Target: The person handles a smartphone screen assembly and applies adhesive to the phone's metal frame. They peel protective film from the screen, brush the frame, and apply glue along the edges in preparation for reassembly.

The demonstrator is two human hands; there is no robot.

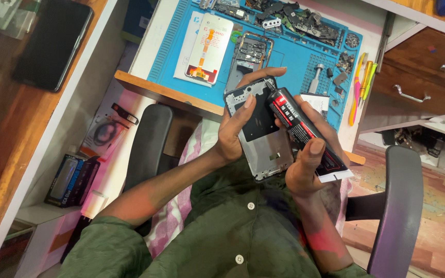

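While my left hand [231, 135] grips the phone frame [260, 131] above my lap, just off the workbench's [145, 85] near edge, my right hand [305, 164] squeezes the glue tube [300, 128], nozzle at the frame's top corner. Too much pressure could smear glue. Open room lies only between the chair arms.

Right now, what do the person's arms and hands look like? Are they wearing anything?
Both hands, left hand and right hand, are bare: no gloves, rings or watch visible. The forearms are uncovered. Dark green shirt sleeves sit pushed up near the elbows.
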